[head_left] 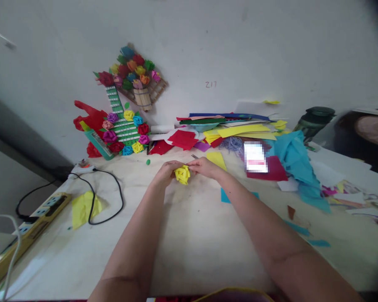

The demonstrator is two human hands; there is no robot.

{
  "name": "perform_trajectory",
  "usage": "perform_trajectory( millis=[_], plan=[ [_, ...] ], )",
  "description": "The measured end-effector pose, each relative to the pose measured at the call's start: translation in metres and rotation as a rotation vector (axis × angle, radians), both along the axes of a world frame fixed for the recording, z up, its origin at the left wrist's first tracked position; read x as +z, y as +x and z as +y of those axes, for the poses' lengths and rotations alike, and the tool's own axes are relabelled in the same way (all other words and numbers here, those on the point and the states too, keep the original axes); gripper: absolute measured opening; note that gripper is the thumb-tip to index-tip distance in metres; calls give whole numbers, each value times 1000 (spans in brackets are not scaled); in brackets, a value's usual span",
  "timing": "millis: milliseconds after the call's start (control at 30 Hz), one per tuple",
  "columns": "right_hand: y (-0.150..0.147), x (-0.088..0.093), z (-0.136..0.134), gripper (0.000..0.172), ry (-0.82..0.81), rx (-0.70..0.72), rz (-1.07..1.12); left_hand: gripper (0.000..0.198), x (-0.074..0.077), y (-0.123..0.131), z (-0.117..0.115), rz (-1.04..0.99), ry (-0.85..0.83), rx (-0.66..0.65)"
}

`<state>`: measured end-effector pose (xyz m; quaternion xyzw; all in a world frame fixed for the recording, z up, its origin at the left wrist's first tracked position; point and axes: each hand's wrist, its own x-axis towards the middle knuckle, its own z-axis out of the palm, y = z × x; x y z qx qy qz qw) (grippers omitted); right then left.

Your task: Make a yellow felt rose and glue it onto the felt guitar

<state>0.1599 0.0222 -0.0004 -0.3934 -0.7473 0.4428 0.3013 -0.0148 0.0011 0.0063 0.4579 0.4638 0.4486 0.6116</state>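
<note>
A small yellow paper flower with folded, ruffled petals is held just above the middle of the table. My left hand is closed around its left side. From the right, my right hand pinches at the flower's edge, fingertips pressed together. A thin dark pointed tip shows just behind the right fingers; whether the hand holds it or it lies on the table, I cannot tell. Close by are a yellow paper piece behind my right hand and a blue paper piece partly under my right forearm.
Stacked coloured paper lies along the wall, with a lit phone in front. Crumpled blue crepe paper and a dark bottle stand right. At left are a green glue bottle, a flower-covered guitar shape, a black cable and a power strip.
</note>
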Motion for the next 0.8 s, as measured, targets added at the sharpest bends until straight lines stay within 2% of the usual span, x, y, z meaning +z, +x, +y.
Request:
perform_trajectory(
  millis=[167,367,500,633,800],
  plan=[
    [-2,-2,0,25,24,-58,53,22,2,2,-1,-49,15,11],
    [-2,1,-2,26,55,-84,77,25,2,-1,0,-170,-8,14],
    [-2,5,-4,25,60,-114,72,28,3,-6,-2,-218,-25,-79],
    [-1,11,-7,26,93,-131,45,37,3,-9,-3,-230,24,-182],
    [-1,12,-8,28,119,-133,28,36,-1,-6,-2,-129,115,-183]
  ],
)
